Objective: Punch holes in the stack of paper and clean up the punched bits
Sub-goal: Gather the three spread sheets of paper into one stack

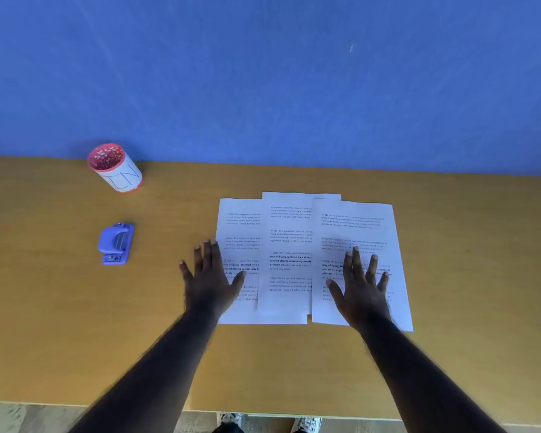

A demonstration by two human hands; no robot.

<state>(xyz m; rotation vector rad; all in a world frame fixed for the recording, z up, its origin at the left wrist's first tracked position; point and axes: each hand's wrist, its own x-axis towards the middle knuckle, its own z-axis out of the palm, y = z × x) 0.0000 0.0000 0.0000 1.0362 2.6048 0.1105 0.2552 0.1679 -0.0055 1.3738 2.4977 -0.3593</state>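
- Paper first: three white printed sheets (294, 260) lie fanned and overlapping on the yellow-brown wooden table (60, 323), not yet squared into a stack, and they sit right under and between the two hands.
- Nearest in, the right hand (361, 289) lies flat on the rightmost sheet, fingers (355, 260) spread wide and straight, gripping nothing; they look to be pressing down, though contact is hard to confirm.
- Left hand (211, 276) is just as open, fingers (206, 254) splayed, thumb over the leftmost sheet's edge and the rest over bare table beside it. Nothing held there either.
- Risk one, my read: if the hands sweep together with this flat palm pressure, the loose sheets could buckle or crease rather than slide, and one could skate off toward the near table edge.
- Risk two: punching before the edges line up would put holes in different places on each sheet.
- Farther out, well left of the left fingertips, sits the small purple plastic hole punch (117, 243), untouched. Grabbing it one-handed leaves the sheets free to shift.
- Beyond that, far left by the blue wall (294, 73), stands the white cup with red speckled inside (114, 167), presumably for the punched bits. Being well apart from the paper, bits may scatter on the way over.
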